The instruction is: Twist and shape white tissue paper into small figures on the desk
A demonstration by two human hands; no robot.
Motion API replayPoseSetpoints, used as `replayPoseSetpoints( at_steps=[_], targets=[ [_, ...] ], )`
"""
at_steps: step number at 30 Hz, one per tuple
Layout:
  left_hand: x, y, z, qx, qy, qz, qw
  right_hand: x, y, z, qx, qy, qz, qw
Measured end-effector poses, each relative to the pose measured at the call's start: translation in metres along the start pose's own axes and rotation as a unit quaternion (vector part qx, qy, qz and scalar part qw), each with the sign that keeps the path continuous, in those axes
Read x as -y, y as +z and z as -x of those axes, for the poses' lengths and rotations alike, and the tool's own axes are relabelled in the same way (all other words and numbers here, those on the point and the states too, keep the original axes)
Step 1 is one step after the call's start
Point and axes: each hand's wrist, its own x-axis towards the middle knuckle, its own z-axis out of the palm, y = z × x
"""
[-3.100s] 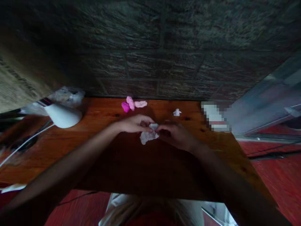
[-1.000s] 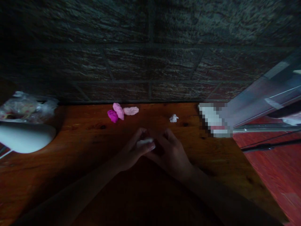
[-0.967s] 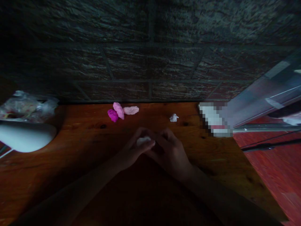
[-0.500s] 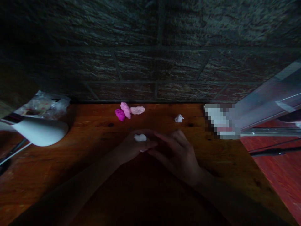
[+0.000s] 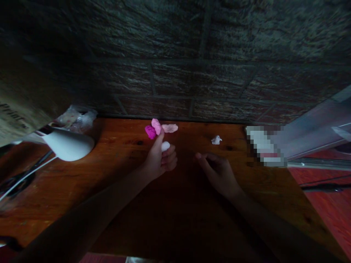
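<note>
A smooth white clay lump (image 5: 165, 146) rests in my left hand (image 5: 161, 157), its fingers curled around it and the thumb pointing up. My right hand (image 5: 218, 171) is held apart to the right, above the table, with thumb and forefinger tips together; whether anything tiny is pinched there I cannot make out. Just beyond my left hand lie a magenta lump (image 5: 150, 132), a pink lump (image 5: 156, 126) and a pale pink lump (image 5: 170, 128), all rough and clay-like. A small, ragged white piece (image 5: 216, 140) sits alone beyond my right hand.
A white lamp-like object (image 5: 70, 144) and crumpled clear plastic (image 5: 79, 118) stand at the left of the wooden table (image 5: 123, 212). A dark stone-patterned wall (image 5: 175, 80) rises behind. At the right are a pixelated pale object (image 5: 263, 146) and the table's edge.
My hands have drawn apart; the right has moved away and its fingers have curled in. My left hand has turned thumb up, and the white lump looks rounder. The view has shifted slightly.
</note>
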Motion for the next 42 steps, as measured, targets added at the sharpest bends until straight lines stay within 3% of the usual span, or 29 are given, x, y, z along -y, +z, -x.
replayPoseSetpoints(
  at_steps=[5,9,14,17,20,22,26,31,37,40,42],
  targets=[
    [0.000,0.003,-0.001,0.008,0.000,0.006,1.000,0.008,0.004,-0.002,0.019,0.015,-0.018,1.000],
    [0.009,0.006,0.002,0.061,-0.078,0.001,0.995,0.022,0.014,-0.010,0.016,0.007,-0.058,0.998],
    [0.021,0.002,0.003,0.118,-0.164,0.033,0.979,0.025,0.026,-0.010,0.148,0.025,-0.116,0.982],
    [0.022,-0.001,0.002,0.140,-0.191,0.049,0.970,0.014,0.024,-0.005,0.128,0.080,-0.141,0.978],
    [0.020,0.000,0.001,0.081,-0.157,0.108,0.978,0.006,0.015,-0.003,0.014,0.034,-0.098,0.995],
    [0.020,0.000,-0.001,0.037,-0.126,0.130,0.983,0.006,0.009,-0.004,-0.023,-0.028,-0.030,0.999],
    [0.025,0.002,-0.003,0.027,-0.124,0.048,0.991,0.014,0.004,-0.002,0.000,-0.133,0.097,0.986],
    [0.033,0.007,0.004,0.034,-0.112,-0.075,0.990,0.017,0.007,-0.001,0.078,-0.228,0.161,0.957],
    [0.043,0.016,0.019,0.076,-0.055,-0.178,0.980,0.008,0.004,0.001,0.188,-0.225,0.203,0.934],
    [0.038,0.014,0.016,0.057,-0.019,-0.184,0.981,0.011,0.002,-0.001,0.127,-0.168,0.127,0.969],
    [0.031,0.011,0.010,-0.016,0.024,-0.169,0.985,0.014,0.002,-0.003,0.070,-0.093,0.047,0.992]
  ],
)
